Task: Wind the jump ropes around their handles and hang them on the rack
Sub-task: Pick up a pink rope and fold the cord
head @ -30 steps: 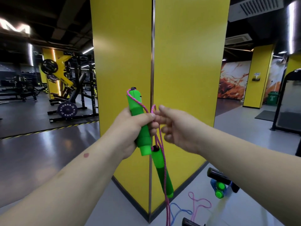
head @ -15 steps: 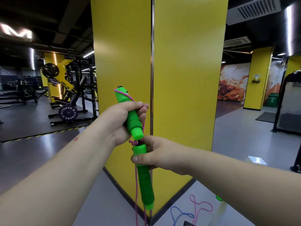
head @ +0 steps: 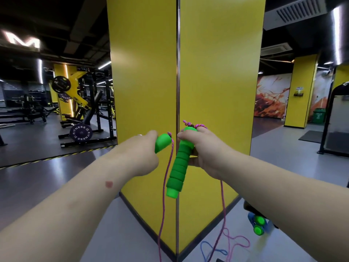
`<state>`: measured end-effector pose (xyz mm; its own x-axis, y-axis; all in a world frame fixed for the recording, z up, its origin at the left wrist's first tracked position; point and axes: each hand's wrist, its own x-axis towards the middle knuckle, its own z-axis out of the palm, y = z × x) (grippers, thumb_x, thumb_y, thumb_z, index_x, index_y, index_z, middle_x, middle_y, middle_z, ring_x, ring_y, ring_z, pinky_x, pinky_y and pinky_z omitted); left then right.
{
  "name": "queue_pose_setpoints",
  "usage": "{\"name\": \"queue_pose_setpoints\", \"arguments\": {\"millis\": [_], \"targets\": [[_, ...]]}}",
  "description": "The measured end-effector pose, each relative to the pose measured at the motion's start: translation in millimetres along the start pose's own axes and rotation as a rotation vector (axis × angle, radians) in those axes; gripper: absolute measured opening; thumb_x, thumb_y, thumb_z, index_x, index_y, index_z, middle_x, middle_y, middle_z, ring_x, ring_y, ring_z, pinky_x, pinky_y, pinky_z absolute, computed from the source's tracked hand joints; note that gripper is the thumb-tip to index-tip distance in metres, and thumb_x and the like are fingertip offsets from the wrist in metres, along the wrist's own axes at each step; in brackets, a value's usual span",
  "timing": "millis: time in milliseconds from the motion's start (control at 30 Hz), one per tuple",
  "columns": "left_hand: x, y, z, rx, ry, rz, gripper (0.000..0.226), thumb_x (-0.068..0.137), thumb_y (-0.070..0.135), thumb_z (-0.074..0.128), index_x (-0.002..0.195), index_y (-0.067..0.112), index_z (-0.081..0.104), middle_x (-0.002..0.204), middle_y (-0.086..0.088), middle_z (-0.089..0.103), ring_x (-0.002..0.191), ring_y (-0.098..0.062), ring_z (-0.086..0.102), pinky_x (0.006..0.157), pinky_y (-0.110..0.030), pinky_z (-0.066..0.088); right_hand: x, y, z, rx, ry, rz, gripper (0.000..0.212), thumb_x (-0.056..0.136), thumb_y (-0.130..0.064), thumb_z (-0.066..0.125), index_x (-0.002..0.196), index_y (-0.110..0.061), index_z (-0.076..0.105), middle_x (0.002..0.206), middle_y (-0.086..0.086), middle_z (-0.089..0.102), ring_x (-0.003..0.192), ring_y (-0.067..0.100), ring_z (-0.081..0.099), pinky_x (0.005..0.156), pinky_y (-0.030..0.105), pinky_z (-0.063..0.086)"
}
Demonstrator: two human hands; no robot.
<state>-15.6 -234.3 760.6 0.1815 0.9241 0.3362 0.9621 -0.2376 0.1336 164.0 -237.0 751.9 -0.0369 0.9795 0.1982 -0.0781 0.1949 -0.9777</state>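
- Holding one handle in each hand, the person stands before a yellow square pillar (head: 145,72), which rises just behind both hands.
- The left hand (head: 145,154) is curled around a smooth green foam handle (head: 162,142); only the handle's end sticks out past the fingers, pointing toward the right hand.
- The right hand (head: 201,148) grips the top of a ribbed green foam handle (head: 179,165), which hangs tilted down below the fist.
- The two hands are near each other but not touching, each closed on its own handle, probably to bring the handles side by side before winding.
- The thin pink rope (head: 166,176) falls from both handles down between the arms to the grey floor (head: 283,157) below the hands; a small bunch of it sits on top of the right fist.
- Winding seems not yet begun, because most of the rope is loose.
- Another rope bundle with green handles and blue cord (head: 257,224) lies on the floor under the right forearm.
- I see no hanging rack for ropes.
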Motion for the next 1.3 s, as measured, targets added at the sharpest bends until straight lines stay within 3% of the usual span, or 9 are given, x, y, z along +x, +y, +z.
{"name": "queue_pose_setpoints", "arguments": {"millis": [167,367,533,700,933,1033,1100,1200,1300], "targets": [[-2,-2,6,0.204,0.228,0.106,0.046,0.087,0.01,0.06,0.124,0.032,0.044,0.101,-0.003,0.046,0.075,-0.031,0.058,0.06,-0.038,0.049,1,7,-1,-0.008,0.069,0.044,0.038,0.088,-0.026,0.069,0.12,-0.013,0.055,0.104,0.012,0.055,0.081,0.026,0.062,0.067,0.04,0.061],[-6,13,-4,-0.098,-0.015,-0.039,0.003,0.092,0.023,0.044,0.09,0.02,0.043,0.097,-0.007,0.046,0.072,-0.023,0.053,0.058,-0.034,0.039,4,11,-3,0.148,0.011,0.072,0.046,0.088,-0.022,0.075,0.128,-0.006,0.056,0.123,0.018,0.06,0.102,0.031,0.063,0.076,0.049,0.061],[-8,22,-5,-0.345,-0.089,-0.005,0.012,0.097,0.031,0.043,0.096,0.019,0.047,0.09,-0.006,0.058,0.075,-0.02,0.056,0.058,-0.033,0.038,8,16,-2,0.314,-0.007,0.09,0.049,0.088,-0.015,0.075,0.13,0.0,0.054,0.126,0.023,0.064,0.111,0.036,0.066,0.078,0.05,0.061],[-9,23,18,-0.177,0.094,0.07,0.057,0.076,0.062,0.068,0.108,0.025,0.04,0.103,0.001,0.052,0.091,-0.021,0.06,0.062,-0.034,0.041,8,21,1,0.383,-0.046,0.071,0.04,0.091,-0.011,0.07,0.126,0.005,0.058,0.122,0.024,0.067,0.111,0.038,0.067,0.091,0.056,0.056],[-3,25,29,-0.066,0.286,0.152,0.043,0.08,0.024,0.064,0.11,0.02,0.034,0.101,-0.004,0.051,0.083,-0.033,0.059,0.058,-0.037,0.037,4,29,4,0.369,-0.076,0.066,0.04,0.09,-0.01,0.072,0.125,0.005,0.059,0.119,0.021,0.069,0.112,0.032,0.068,0.096,0.045,0.056],[-4,20,25,0.027,0.328,0.132,0.038,0.079,0.019,0.061,0.102,0.022,0.03,0.092,0.001,0.043,0.073,-0.03,0.049,0.057,-0.036,0.035,-1,23,-2,0.183,-0.119,0.115,0.041,0.089,-0.023,0.074,0.122,-0.003,0.063,0.112,0.011,0.072,0.102,0.027,0.068,0.093,0.044,0.057],[-4,15,22,0.102,0.339,0.121,0.038,0.079,0.018,0.061,0.1,0.023,0.029,0.089,0.002,0.039,0.072,-0.029,0.047,0.057,-0.035,0.035,-10,8,-13,-0.157,-0.144,0.179,0.034,0.087,-0.035,0.072,0.109,-0.009,0.07,0.095,0.006,0.069,0.086,0.025,0.065,0.079,0.038,0.06],[-3,7,18,0.183,0.349,0.102,0.036,0.079,0.016,0.06,0.1,0.022,0.03,0.087,0.004,0.04,0.07,-0.027,0.048,0.053,-0.034,0.033,-13,-8,-31,-0.659,-0.002,0.053,0.026,0.078,-0.038,0.068,0.082,-0.012,0.069,0.071,0.004,0.058,0.066,0.021,0.053,0.058,0.03,0.045],[-3,8,17,0.252,0.34,0.141,0.036,0.079,0.015,0.059,0.102,0.023,0.032,0.089,0.004,0.042,0.069,-0.026,0.049,0.048,-0.032,0.027,-10,-4,-31,-0.806,-0.011,-0.103,0.057,0.065,-0.038,0.082,0.113,-0.02,0.057,0.1,-0.003,0.063,0.084,0.016,0.061,0.07,0.032,0.05]]}}
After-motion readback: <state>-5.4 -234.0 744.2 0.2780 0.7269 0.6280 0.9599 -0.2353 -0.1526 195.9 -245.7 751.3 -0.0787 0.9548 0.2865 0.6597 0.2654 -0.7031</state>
